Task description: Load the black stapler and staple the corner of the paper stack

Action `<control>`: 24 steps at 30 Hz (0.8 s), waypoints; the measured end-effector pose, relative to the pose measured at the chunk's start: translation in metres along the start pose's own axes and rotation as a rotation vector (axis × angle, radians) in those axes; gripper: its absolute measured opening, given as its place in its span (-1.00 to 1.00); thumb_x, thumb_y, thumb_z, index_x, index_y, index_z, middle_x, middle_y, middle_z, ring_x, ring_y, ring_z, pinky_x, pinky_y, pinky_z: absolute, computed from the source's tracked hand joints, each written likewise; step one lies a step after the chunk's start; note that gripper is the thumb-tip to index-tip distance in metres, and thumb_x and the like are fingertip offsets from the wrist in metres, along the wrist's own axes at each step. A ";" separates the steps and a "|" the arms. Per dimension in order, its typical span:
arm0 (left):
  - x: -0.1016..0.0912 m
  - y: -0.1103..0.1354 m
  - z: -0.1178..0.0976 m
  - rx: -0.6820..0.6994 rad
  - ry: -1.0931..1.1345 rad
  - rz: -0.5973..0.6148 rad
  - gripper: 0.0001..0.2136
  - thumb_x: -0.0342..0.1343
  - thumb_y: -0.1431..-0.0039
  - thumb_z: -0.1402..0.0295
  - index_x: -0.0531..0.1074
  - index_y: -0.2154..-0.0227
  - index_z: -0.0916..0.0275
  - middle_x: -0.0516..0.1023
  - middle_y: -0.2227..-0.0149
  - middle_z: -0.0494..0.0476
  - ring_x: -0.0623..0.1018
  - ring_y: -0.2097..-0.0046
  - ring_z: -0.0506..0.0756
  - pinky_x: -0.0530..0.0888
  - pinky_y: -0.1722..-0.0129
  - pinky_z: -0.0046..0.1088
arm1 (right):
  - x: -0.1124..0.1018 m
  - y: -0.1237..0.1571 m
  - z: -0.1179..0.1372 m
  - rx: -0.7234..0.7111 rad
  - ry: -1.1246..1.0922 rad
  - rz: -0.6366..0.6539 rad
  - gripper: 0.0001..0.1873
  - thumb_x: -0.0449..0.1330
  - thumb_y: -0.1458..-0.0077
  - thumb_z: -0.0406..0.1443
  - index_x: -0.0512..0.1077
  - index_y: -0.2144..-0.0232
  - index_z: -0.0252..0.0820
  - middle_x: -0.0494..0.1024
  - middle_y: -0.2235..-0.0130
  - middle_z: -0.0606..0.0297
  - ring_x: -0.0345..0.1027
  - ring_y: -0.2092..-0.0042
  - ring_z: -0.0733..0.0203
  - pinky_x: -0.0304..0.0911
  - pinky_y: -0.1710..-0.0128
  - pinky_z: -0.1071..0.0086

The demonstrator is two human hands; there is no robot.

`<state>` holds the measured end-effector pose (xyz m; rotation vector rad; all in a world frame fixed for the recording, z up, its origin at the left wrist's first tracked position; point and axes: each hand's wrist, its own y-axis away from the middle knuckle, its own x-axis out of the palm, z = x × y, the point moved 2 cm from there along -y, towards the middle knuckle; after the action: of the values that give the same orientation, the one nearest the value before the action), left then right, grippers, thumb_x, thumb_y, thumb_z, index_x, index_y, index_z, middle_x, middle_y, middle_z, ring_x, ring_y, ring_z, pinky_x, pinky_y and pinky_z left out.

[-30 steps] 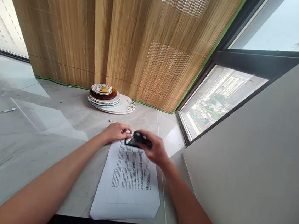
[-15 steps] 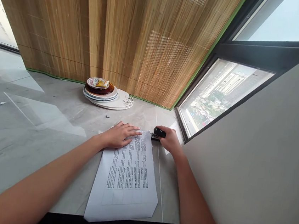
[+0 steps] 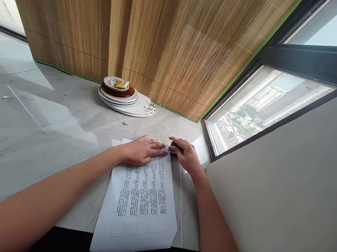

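Printed sheets of paper [image 3: 146,196] lie on the grey marbled surface, their near end reaching past its front edge. My left hand [image 3: 141,151] rests flat on the far part of the paper with its fingers stretched out to the right. At the paper's far right corner sits a small black stapler [image 3: 177,147]. My right hand [image 3: 187,156] is closed over it, the fingers on its top and partly hiding it. The stapler's front end meets the paper's edge; whether the paper lies between its jaws I cannot tell.
A stack of plates [image 3: 120,97] with a small crumpled packet [image 3: 121,84] on top stands by the bamboo blind [image 3: 153,40]. A tiny grey piece [image 3: 125,123], perhaps staples, lies before it. The window [image 3: 242,113] and a white wall [image 3: 295,175] border the right side.
My right hand has shifted its fingers forward over the stapler's top, which now sits lower. My left hand stays flat on the paper. The view has tilted slightly.
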<state>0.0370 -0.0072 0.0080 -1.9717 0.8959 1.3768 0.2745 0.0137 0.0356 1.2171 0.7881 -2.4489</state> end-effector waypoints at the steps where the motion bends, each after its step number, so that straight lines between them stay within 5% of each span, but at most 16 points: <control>1: -0.001 0.000 -0.001 -0.005 0.000 0.003 -0.36 -0.09 -0.31 0.43 0.14 -0.40 -0.22 0.05 -0.50 -0.07 0.09 -0.49 0.20 -0.09 -0.44 0.11 | 0.001 0.000 0.001 0.000 0.026 0.008 -0.62 0.13 -0.35 -0.29 0.48 -0.17 0.07 0.64 0.10 0.29 0.46 0.04 0.07 0.34 0.00 0.19; 10: -0.001 -0.002 -0.002 0.001 -0.013 -0.004 -0.36 -0.05 -0.30 0.44 0.16 -0.39 -0.22 0.10 -0.49 -0.06 0.12 -0.47 0.20 -0.09 -0.44 0.11 | 0.009 -0.002 0.008 0.051 0.239 0.031 -0.66 0.14 -0.37 -0.28 0.49 -0.13 0.09 0.65 0.08 0.31 0.45 0.02 0.03 0.22 0.05 0.17; 24: 0.002 -0.002 0.002 0.034 0.106 -0.100 -0.35 0.02 -0.25 0.46 0.24 -0.35 -0.27 0.20 -0.45 -0.09 0.21 -0.44 0.24 -0.09 -0.44 0.10 | 0.010 -0.003 0.012 0.066 0.256 0.035 -0.67 0.11 -0.38 -0.25 0.50 -0.12 0.08 0.64 0.08 0.27 0.44 0.02 -0.01 0.19 0.06 0.16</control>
<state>0.0383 -0.0052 0.0054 -2.0509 0.8502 1.2030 0.2591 0.0083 0.0345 1.5779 0.7483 -2.3367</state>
